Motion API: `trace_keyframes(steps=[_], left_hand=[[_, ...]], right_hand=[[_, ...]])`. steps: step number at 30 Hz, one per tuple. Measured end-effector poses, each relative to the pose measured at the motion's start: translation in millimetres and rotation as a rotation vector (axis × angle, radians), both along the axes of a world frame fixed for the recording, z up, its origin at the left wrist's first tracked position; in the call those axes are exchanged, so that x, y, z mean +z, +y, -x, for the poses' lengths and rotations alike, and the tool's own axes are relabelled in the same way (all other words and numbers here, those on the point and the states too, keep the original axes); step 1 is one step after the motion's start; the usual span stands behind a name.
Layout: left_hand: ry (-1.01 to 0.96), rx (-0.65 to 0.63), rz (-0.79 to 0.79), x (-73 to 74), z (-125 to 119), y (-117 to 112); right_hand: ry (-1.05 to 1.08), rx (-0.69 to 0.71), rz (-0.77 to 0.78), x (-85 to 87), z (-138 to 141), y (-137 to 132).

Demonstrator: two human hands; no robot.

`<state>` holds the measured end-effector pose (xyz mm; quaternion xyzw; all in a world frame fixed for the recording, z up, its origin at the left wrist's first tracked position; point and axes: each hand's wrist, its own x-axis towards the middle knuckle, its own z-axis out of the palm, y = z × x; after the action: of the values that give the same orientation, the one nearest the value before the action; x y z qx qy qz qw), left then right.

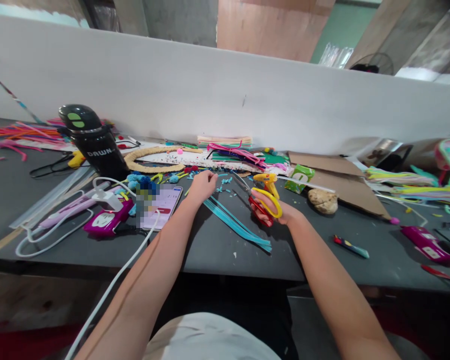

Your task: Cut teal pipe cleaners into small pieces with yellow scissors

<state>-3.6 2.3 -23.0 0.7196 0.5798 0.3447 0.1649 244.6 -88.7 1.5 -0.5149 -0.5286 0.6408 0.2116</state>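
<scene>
My right hand (264, 210) is wrapped round a pair of scissors (272, 200) with one yellow and one red handle loop, the blades pointing forward and left. My left hand (204, 185) is closed in a pinch. A short end of light-blue pipe cleaner (222, 175) sticks out from its fingertips towards the scissor blades. Small cut light-blue pieces (225, 189) lie scattered between the hands. A bundle of long light-blue pipe cleaners (240, 226) rests on the table below them. Just beyond the scissors sits a yellow glue gun (267, 181).
Left of my arm lie a phone (165, 207), a purple power strip (108, 217) and a black bottle (97, 145). A white cable crosses under my left forearm. On the right are a stone-like lump (322, 200), cardboard (352, 187) and a utility knife (350, 246). A white partition (172, 90) stands behind.
</scene>
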Motion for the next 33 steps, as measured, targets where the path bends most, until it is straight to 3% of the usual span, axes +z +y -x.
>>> trace_keyframes(steps=[7,33], left_hand=[[0.012,-0.044,-0.025,-1.5,-5.8,-2.1],[0.025,-0.115,-0.03,4.3,-11.6,-11.1]], right_hand=[[-0.09,0.033,-0.057,-8.9,2.6,2.8],[-0.095,-0.013,-0.064,-7.3,8.3,1.3]])
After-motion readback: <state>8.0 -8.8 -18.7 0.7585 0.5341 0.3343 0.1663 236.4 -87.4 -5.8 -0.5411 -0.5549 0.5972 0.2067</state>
